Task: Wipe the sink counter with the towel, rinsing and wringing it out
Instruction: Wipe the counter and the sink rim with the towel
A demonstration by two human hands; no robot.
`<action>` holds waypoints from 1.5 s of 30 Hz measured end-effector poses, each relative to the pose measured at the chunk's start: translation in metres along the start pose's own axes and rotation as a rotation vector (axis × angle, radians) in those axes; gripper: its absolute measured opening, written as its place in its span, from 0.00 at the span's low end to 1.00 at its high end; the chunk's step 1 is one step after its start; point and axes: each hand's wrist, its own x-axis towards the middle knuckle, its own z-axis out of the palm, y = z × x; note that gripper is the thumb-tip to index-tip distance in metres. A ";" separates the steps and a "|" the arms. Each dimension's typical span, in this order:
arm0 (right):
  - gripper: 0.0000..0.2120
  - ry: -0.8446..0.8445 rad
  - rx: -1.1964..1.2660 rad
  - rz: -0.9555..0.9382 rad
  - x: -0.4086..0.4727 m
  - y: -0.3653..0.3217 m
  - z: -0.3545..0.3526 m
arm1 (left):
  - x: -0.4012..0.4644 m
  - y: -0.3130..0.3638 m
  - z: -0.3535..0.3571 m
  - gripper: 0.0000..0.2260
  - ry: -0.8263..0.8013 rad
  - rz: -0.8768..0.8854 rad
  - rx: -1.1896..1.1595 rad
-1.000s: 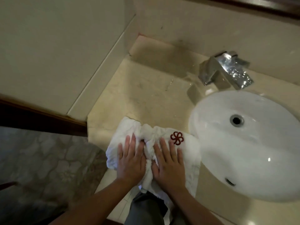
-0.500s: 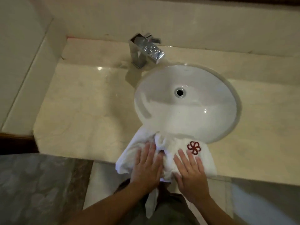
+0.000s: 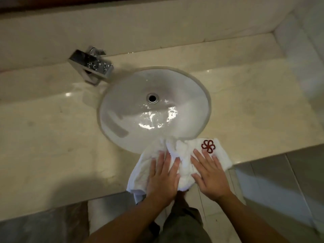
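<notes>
Left hand (image 3: 162, 179) and right hand (image 3: 209, 174) flatten towel (image 3: 185, 155) lengthwise along counter (image 3: 52, 137) edge.

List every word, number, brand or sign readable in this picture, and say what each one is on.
No readable words or numbers anywhere.
Towel: a dark red embroidered pinwheel-flower emblem near its right corner, a sign without letters.
Faucet: no brand mark can be made out.

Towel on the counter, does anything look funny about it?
A little. The white towel is bunched up, with one end hanging off the counter edge and its top just reaching over the sink rim. Nothing looks broken.
</notes>
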 end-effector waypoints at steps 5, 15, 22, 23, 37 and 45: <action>0.29 0.027 0.053 0.160 0.002 0.057 -0.023 | 0.045 0.059 -0.003 0.28 -0.033 0.006 -0.022; 0.32 0.147 0.044 0.423 0.005 0.160 -0.059 | 0.137 0.154 0.008 0.27 0.011 0.135 0.081; 0.33 0.246 0.001 0.567 0.005 0.234 -0.073 | 0.201 0.215 0.012 0.27 0.056 0.236 0.098; 0.34 0.260 -0.003 0.594 0.004 0.245 -0.075 | 0.211 0.224 0.011 0.26 0.057 0.265 0.109; 0.35 0.271 0.038 0.783 0.030 0.327 -0.111 | 0.312 0.281 -0.002 0.24 0.079 0.486 0.161; 0.33 0.315 0.041 0.788 0.051 0.338 -0.119 | 0.343 0.290 -0.012 0.24 0.115 0.540 0.179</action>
